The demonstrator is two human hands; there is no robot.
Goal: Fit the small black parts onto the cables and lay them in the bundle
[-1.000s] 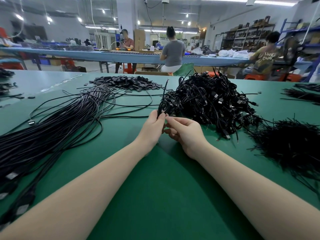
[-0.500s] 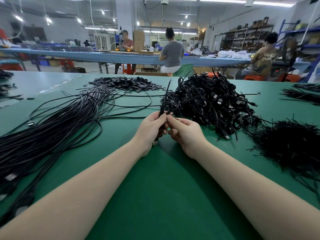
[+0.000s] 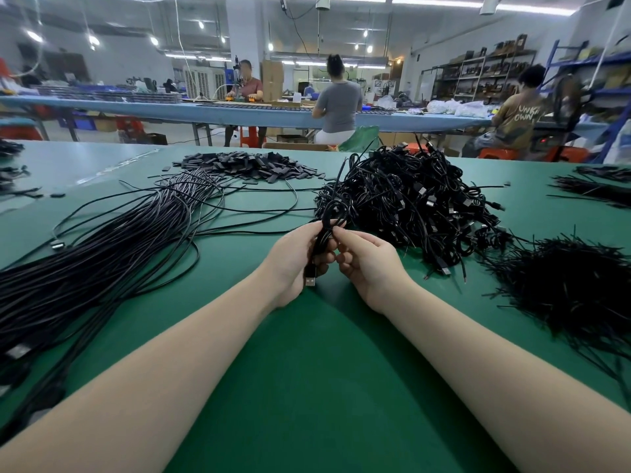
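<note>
Left hand: fingers curled round a coiled black cable, plug end hanging below the palm.
Right hand: fingertips pinch the same cable's top.
Small black parts: heaped at the far side of the green table.
Bundle: straight cables lying left.
Tangled pile: just beyond the hands.

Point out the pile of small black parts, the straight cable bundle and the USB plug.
pile of small black parts (image 3: 246,167), head view, middle of heap
straight cable bundle (image 3: 102,257), head view, mid-length
USB plug (image 3: 310,280), head view, metal tip
</note>
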